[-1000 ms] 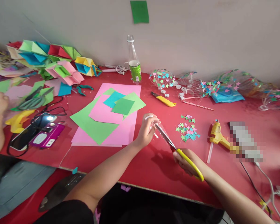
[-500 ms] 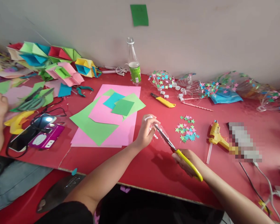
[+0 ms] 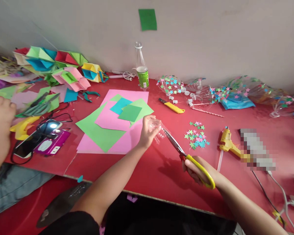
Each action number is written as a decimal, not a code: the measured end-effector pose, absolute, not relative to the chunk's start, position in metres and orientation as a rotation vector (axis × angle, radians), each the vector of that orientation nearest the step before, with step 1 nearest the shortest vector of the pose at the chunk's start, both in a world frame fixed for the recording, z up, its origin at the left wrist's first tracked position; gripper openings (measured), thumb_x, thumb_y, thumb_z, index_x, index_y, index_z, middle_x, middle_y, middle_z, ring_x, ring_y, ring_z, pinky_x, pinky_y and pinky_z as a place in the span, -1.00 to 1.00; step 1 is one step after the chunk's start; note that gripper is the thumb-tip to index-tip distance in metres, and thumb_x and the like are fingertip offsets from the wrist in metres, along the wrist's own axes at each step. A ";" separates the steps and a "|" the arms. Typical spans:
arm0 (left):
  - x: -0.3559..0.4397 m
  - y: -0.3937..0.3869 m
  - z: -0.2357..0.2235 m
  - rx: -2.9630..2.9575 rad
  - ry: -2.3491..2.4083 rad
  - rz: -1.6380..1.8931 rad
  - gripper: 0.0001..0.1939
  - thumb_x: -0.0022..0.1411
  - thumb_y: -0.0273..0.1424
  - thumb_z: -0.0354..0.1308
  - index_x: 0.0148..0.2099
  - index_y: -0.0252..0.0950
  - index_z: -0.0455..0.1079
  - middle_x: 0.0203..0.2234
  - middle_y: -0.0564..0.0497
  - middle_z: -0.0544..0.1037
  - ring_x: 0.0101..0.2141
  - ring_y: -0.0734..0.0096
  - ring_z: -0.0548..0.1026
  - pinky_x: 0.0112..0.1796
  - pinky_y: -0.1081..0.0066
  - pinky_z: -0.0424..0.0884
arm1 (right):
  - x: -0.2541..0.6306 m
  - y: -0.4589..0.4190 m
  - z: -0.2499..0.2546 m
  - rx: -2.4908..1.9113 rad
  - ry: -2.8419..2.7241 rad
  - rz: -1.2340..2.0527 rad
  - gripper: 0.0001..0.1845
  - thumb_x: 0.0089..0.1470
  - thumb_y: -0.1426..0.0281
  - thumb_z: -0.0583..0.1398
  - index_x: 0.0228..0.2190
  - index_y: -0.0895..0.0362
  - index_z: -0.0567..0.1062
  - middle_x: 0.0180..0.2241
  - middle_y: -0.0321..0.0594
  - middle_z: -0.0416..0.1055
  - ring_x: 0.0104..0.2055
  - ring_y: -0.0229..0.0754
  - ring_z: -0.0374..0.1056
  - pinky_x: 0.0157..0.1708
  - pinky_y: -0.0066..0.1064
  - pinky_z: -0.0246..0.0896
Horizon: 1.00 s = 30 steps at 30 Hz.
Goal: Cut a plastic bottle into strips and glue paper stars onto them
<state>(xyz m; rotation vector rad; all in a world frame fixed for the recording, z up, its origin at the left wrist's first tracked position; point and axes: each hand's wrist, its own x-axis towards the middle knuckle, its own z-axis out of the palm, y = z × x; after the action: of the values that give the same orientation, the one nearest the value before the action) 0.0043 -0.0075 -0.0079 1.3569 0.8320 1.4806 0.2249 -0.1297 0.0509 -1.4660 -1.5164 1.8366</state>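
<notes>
My left hand (image 3: 147, 132) is closed around a clear plastic piece (image 3: 162, 130), which looks like part of a cut bottle; its exact shape is hard to make out. Yellow-handled scissors (image 3: 198, 169) are in my right hand (image 3: 194, 171), their blades pointing up and left. The blade tips reach the near side of the plastic, close to my left fingers. Both hands are held above the red table (image 3: 147, 176). To the right of the scissors lie small paper stars (image 3: 197, 137) in pink, green and blue.
Coloured paper sheets (image 3: 105, 137) lie left of my hands. Beyond are a clear bottle (image 3: 143, 76), a yellow cutter knife (image 3: 174, 107) and star-covered clear plastic shapes (image 3: 170, 85). A yellow glue gun (image 3: 226, 140) rests at right. Another person's hand (image 3: 1, 114) is at far left, near a phone (image 3: 26, 145).
My left hand has turned and shifted slightly left, bringing more of the clear plastic into view. The scissors stay in my right hand at nearly the same place. The view has shifted slightly.
</notes>
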 end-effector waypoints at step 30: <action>0.004 -0.006 0.011 0.940 0.713 1.267 -0.73 0.01 -0.44 0.18 -0.20 -0.21 0.24 -0.16 0.03 0.38 -0.20 0.34 0.55 -0.17 0.31 0.48 | 0.227 -0.120 0.034 -1.721 -1.538 1.677 -0.46 0.09 -0.13 0.10 -0.50 0.11 0.30 -0.72 -0.48 0.08 -0.72 -0.37 0.08 -0.69 -0.49 -0.10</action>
<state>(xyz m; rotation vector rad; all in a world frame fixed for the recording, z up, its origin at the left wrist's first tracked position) 0.0044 -0.0058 0.0108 0.9395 0.7129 1.2670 0.2274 -0.1199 0.0339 -1.7207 -1.5384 1.6774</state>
